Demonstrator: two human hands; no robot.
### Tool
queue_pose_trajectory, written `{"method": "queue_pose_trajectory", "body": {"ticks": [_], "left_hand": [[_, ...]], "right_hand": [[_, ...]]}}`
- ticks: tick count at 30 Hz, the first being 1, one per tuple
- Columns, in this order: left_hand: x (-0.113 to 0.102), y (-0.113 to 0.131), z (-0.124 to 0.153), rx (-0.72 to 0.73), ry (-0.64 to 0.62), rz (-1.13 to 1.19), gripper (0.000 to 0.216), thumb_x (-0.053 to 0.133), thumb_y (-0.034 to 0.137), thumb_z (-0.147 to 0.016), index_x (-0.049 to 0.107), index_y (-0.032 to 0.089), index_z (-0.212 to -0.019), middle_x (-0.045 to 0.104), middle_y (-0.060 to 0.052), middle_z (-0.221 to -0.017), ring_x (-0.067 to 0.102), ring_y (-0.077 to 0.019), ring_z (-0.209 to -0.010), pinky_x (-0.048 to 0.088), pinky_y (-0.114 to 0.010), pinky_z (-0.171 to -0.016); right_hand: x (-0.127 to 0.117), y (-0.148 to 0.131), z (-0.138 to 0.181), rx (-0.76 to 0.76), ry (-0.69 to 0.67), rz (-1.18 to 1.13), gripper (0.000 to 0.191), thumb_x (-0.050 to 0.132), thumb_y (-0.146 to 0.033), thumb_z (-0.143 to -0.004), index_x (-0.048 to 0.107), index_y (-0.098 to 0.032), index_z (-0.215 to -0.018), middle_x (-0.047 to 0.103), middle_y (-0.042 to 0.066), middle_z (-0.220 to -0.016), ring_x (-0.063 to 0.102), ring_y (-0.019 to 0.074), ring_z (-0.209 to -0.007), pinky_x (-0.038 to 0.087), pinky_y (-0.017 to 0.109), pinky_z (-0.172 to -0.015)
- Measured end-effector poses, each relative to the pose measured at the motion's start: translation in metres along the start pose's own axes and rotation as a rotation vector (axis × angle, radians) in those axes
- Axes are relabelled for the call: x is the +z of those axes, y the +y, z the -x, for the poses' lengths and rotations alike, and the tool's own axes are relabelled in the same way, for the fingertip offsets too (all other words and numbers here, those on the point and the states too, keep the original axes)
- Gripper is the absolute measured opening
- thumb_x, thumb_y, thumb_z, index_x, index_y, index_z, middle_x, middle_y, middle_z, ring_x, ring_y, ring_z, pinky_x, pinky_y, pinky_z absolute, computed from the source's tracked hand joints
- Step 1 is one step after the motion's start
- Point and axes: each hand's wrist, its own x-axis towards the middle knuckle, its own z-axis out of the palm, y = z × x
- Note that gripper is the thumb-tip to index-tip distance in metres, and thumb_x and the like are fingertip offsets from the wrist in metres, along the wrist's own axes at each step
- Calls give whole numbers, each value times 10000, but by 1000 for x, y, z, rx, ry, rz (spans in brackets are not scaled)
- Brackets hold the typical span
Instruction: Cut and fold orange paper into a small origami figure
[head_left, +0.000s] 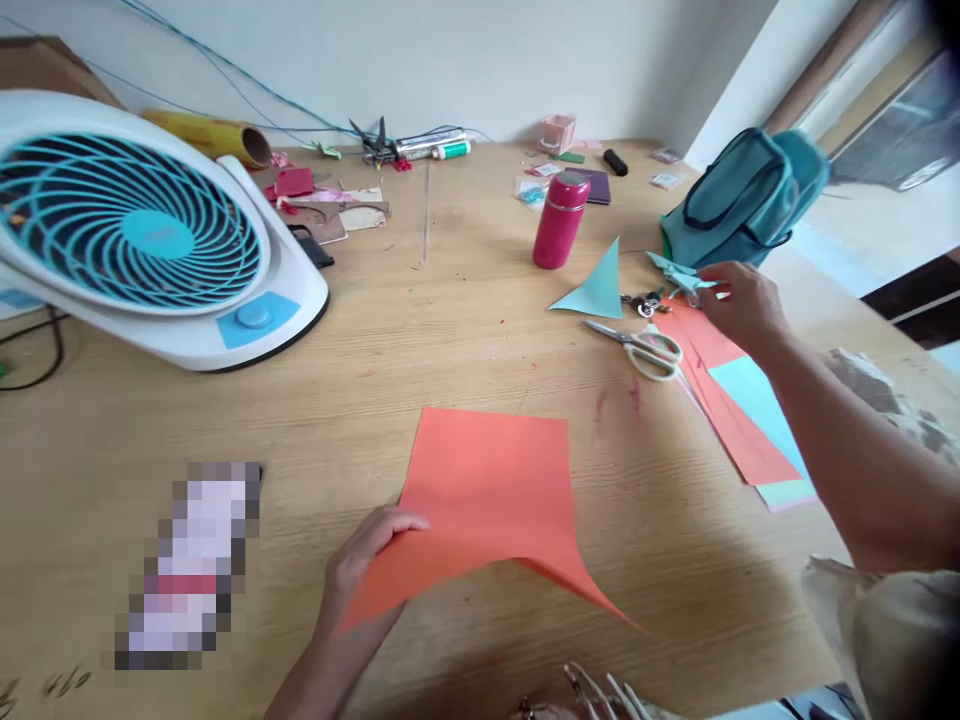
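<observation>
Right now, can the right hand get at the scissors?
Likely yes: the right hand is close by and nothing covers the scissors. It's at a blue paper piece, though, which it may need to leave first.

An orange sheet (491, 475), bowed along its near edge, was gripped by the left hand (365, 550) at a wooden table (472, 350). A folded blue-green paper (676, 270) was touched by the right hand (748, 305). Scissors (628, 338) were laid beside coloured sheets (739, 430); a magenta bottle (560, 222) was placed behind, a fan (157, 232) at left.
</observation>
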Motion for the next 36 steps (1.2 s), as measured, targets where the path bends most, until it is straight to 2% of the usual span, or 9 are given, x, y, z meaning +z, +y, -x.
{"method": "queue_pose_trajectory", "body": {"ticks": [4,6,8,11,14,17,22,31,36], "left_hand": [[-5,-1,2,-6,33,-59,154,533,210,-867,671,219,-934,715,-39,-934,682,-190,-887,515,-260,-772],[-5,-3,3,-9,23,-101,120,554,199,-875,663,219,-923,713,-20,-886,681,-169,-821,503,-238,-717],[-5,-6,5,-2,20,-141,101,562,211,-897,660,220,-920,709,-12,-855,673,-162,-789,495,-237,-704],[-3,-10,8,30,20,-176,79,585,236,-907,662,224,-908,704,-8,-829,666,-168,-772,495,-254,-716],[1,-10,11,16,35,-174,86,610,266,-901,682,225,-924,721,-21,-865,681,-195,-828,511,-281,-762],[6,-4,12,-6,56,-123,122,622,286,-892,702,219,-954,741,-31,-920,692,-215,-894,523,-298,-817],[5,11,10,-122,-100,-60,119,579,296,-901,669,224,-930,721,-2,-883,686,-172,-821,506,-242,-721],[4,13,-5,-339,-103,-195,187,526,391,-884,528,220,-806,635,14,-731,608,-160,-676,460,-258,-639],[-2,19,-10,-341,-156,-207,228,533,311,-880,533,201,-1079,671,-19,-880,648,-180,-760,497,-293,-705]], "right_hand": [[-2,-55,58,-210,-159,-200,313,532,-201,-944,613,-216,-1246,670,151,-1189,680,205,-1001,541,349,-884],[-8,-75,104,-355,-351,-306,295,609,-244,-914,648,-315,-1197,713,83,-1097,708,209,-922,590,343,-831],[-17,-87,151,-558,-648,-462,454,628,-277,-910,566,-375,-1349,682,104,-1219,691,281,-1046,612,431,-852],[-26,-95,211,-658,-870,-499,623,694,-321,-884,468,-394,-1460,589,73,-1403,618,308,-1229,594,458,-951],[-24,-99,246,-591,-787,-572,765,773,-383,-820,426,-360,-1501,599,104,-1394,618,337,-1221,594,467,-929],[-13,-105,261,-434,-705,-658,534,681,-336,-900,537,-344,-1415,664,91,-1288,641,310,-1153,570,441,-921],[-7,-118,267,-223,-719,-765,181,546,-295,-983,704,-250,-1060,703,50,-1031,652,217,-940,521,323,-815],[5,-137,276,-38,-579,-477,412,516,-519,-952,449,-213,-684,445,-38,-589,407,125,-546,270,270,-525],[14,-141,272,25,-550,-391,292,565,-508,-901,569,-221,-847,490,-52,-585,442,132,-520,287,267,-523]]}}
